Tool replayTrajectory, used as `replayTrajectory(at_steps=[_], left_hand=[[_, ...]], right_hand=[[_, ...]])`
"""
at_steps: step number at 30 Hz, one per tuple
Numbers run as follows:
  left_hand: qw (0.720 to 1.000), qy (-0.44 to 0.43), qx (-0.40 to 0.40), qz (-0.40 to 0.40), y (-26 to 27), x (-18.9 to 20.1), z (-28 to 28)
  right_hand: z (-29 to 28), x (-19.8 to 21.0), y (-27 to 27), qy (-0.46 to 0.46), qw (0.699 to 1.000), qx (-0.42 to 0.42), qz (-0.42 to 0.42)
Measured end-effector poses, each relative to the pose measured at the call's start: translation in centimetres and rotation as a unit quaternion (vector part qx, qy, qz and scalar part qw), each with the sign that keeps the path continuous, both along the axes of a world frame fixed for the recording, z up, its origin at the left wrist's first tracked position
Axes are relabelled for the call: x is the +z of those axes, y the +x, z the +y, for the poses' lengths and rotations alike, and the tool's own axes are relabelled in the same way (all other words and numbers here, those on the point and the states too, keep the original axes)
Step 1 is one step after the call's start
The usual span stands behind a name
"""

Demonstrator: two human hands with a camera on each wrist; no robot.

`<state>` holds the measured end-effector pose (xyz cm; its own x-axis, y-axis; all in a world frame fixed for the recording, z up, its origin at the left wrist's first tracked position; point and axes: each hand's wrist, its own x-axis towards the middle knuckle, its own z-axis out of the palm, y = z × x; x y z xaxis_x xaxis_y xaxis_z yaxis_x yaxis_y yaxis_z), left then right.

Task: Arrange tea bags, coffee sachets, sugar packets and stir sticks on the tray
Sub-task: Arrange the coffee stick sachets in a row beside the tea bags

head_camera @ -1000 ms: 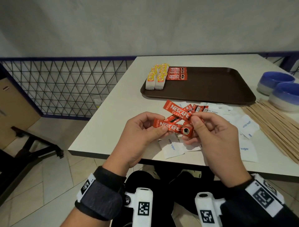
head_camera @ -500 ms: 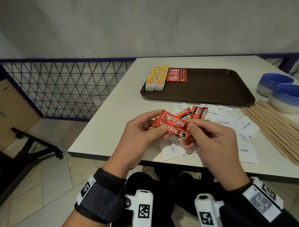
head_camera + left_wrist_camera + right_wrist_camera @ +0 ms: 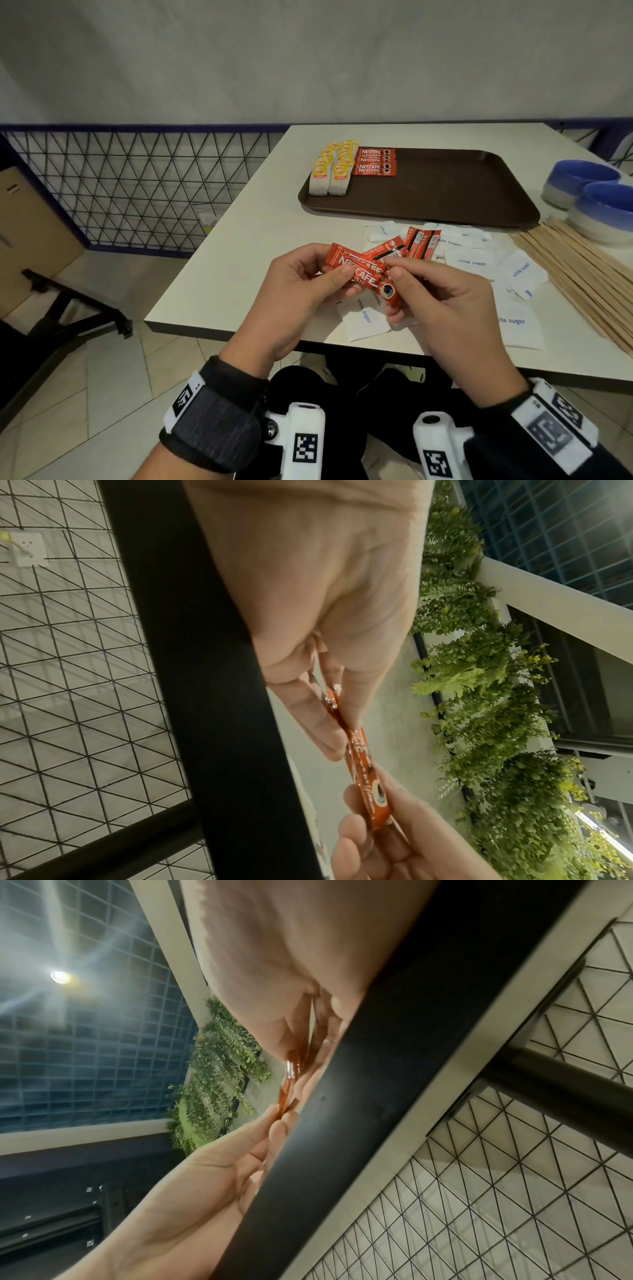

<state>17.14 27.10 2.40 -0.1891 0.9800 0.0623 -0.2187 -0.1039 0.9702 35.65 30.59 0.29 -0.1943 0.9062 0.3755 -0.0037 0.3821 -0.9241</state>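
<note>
Both hands hold a small stack of red coffee sachets [image 3: 363, 274] above the table's near edge. My left hand [image 3: 308, 284] pinches the stack's left end, thumb on top; my right hand [image 3: 428, 294] pinches its right end. The left wrist view shows the coffee sachets [image 3: 363, 772] edge-on between both hands' fingers. More red sachets [image 3: 419, 241] lie loose on the table among white sugar packets [image 3: 472, 260]. The brown tray [image 3: 445, 192] holds two rows of tea bags [image 3: 330, 171] and a row of coffee sachets [image 3: 375, 161] at its left end. Wooden stir sticks [image 3: 579, 270] lie to the right.
Two blue and white bowls [image 3: 596, 195] stand at the far right, beside the tray. A wire mesh fence [image 3: 137, 185] runs along the left behind the white table [image 3: 246, 240]. Most of the tray's surface is bare.
The fanned sachets have been drawn together into one aligned stack between both hands. The hands stayed over the near table edge.
</note>
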Motion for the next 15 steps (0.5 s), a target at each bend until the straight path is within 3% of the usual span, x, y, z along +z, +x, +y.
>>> replayTrajectory(at_steps=[15], left_hand=[[0.999, -0.010, 0.031, 0.019, 0.05, 0.32, -0.42]], right_hand=[[-0.13, -0.11, -0.46, 0.024, 1.000, -0.002, 0.003]])
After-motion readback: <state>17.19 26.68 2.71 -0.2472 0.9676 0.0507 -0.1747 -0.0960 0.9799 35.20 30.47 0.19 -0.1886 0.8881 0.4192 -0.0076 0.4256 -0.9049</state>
